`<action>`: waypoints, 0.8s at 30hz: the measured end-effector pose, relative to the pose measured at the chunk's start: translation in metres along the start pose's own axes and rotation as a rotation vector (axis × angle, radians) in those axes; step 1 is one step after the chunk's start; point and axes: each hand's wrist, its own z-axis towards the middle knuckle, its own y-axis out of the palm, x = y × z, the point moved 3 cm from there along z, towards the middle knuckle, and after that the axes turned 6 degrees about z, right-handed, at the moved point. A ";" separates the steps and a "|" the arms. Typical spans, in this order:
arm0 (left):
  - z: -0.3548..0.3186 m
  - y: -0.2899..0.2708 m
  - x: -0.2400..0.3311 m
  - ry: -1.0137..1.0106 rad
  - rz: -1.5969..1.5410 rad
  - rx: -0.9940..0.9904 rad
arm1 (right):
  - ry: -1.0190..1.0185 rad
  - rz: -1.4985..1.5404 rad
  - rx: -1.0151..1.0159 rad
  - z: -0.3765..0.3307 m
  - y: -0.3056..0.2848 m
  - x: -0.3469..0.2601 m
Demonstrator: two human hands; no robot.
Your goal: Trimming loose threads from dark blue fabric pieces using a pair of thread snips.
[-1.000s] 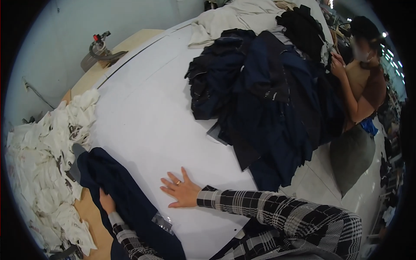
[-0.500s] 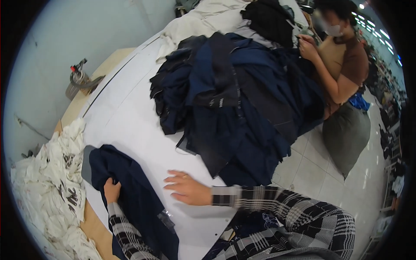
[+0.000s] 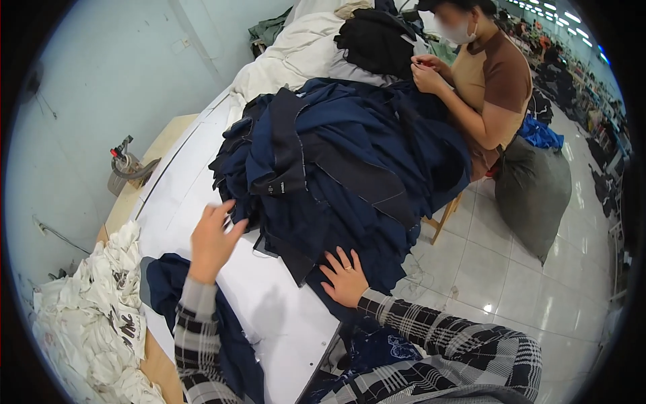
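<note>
White cutting table [image 3: 202,195]: right hand [image 3: 345,279] flat, fingers spread, on near edge of one dark navy garment pile [image 3: 343,168]; left hand [image 3: 212,239] raised, released, touching its left side. One navy piece [image 3: 168,289] near; one co-worker [image 3: 491,87] beyond.

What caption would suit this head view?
Both hands, left and right, reach a navy garment pile on a white table.

The navy garment pile [image 3: 343,168] hides the far half of the table [image 3: 269,310] and the seated person's [image 3: 488,94] lap behind it. Beside it, the left hand's [image 3: 212,239] palm faces away.
</note>
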 end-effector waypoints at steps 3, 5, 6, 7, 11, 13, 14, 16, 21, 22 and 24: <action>0.037 0.026 0.060 0.221 0.144 0.152 | -0.002 -0.008 0.013 -0.002 0.000 0.001; 0.052 0.049 0.069 0.190 0.316 0.106 | -0.002 0.013 0.014 -0.002 -0.001 -0.003; 0.058 0.061 0.066 0.194 0.316 0.121 | -0.003 0.019 0.018 -0.003 0.000 -0.004; 0.064 0.073 0.051 0.177 0.319 0.138 | -0.009 0.018 0.018 -0.003 -0.001 -0.007; 0.071 0.067 0.030 0.051 -0.077 0.373 | 0.005 0.024 0.022 -0.003 0.003 -0.004; 0.069 0.054 0.017 -0.110 -0.523 0.300 | 0.003 0.021 0.018 -0.002 0.004 -0.005; 0.063 0.048 0.013 -0.121 -0.639 0.354 | 0.004 0.009 0.036 -0.001 0.004 -0.004; 0.050 0.031 0.006 -0.283 -0.784 0.301 | -0.003 0.011 0.061 0.000 0.002 0.002; 0.022 0.034 -0.036 -0.549 -1.268 0.499 | -0.004 0.002 0.017 0.004 0.001 -0.002; 0.020 0.036 -0.041 -0.584 -1.338 0.531 | -0.010 -0.003 0.016 0.005 0.002 -0.005; 0.018 0.038 -0.042 -0.583 -1.385 0.540 | -0.033 -0.008 0.010 0.004 0.005 -0.007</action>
